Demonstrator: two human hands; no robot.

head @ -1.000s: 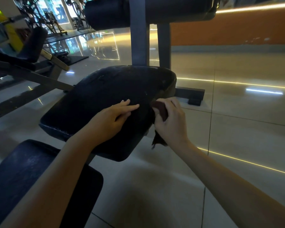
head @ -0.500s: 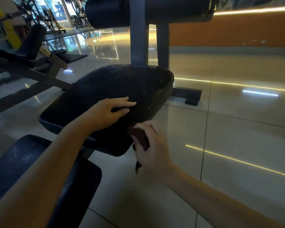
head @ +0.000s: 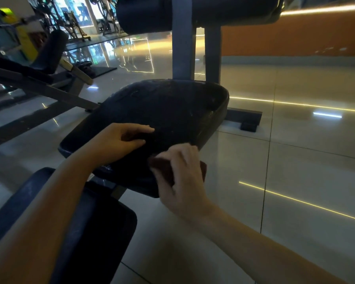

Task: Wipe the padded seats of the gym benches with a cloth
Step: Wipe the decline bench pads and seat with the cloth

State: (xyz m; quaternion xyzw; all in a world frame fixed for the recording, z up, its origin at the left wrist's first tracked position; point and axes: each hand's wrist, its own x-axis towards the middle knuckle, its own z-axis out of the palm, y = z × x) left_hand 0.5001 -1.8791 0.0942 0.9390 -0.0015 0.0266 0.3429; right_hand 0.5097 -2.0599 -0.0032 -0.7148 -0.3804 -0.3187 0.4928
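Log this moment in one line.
task: wipe seat pad | right hand: holds cloth against pad's near edge | left hand: rests on pad

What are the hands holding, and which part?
The right hand grips the dark cloth around its bunched middle. The left hand rests on the seat pad.

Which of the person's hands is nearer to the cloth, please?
Right. The right hand grips the dark red cloth against the near edge of the padded seat; the left hand rests on the seat's top, left of the cloth, not touching it.
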